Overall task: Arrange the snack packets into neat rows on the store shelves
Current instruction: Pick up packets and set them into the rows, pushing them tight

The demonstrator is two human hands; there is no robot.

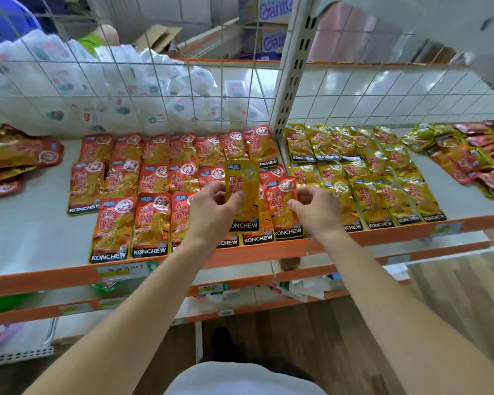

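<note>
My white shirt (240,379) fills six o'clock. My left hand (211,206) pinches a glossy yellow foil snack packet (241,181) upright, thumb across its front, above the red foil packets (151,220) rowed on the orange-edged shelf (26,229). At its three o'clock my right hand (315,208) curls its fingers beside a red packet; I cannot tell whether it grips anything.

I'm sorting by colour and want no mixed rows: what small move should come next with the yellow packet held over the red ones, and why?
Probably carry the yellow packet, pinched in the left hand, rightward to the yellow rows. It sits above the red rows, where its colour does not match.
</note>
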